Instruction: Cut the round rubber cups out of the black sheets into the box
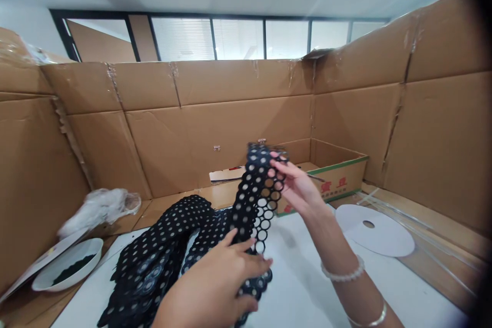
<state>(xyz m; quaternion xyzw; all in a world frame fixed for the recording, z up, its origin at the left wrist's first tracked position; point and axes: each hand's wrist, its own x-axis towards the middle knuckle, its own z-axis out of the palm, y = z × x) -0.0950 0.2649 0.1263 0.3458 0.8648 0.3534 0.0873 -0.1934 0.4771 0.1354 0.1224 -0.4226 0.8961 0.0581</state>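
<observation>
On lace (248, 199), right hand (300, 184) pinches, left hand (217, 279) splays.

Right hand (298, 184) holds dotted trim (248, 195) — left hand (219, 282) below.

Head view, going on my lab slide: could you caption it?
Right hand holding up black dotted trim, left hand at its lower part, open cardboard box behind.

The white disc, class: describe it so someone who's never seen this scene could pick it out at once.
Find the open, green-edged cardboard box at the back right. Nearer the camera, right of the person's right hand, lies the white disc. Unlike the box and white surface, it is round, with a hole in the middle.
</observation>
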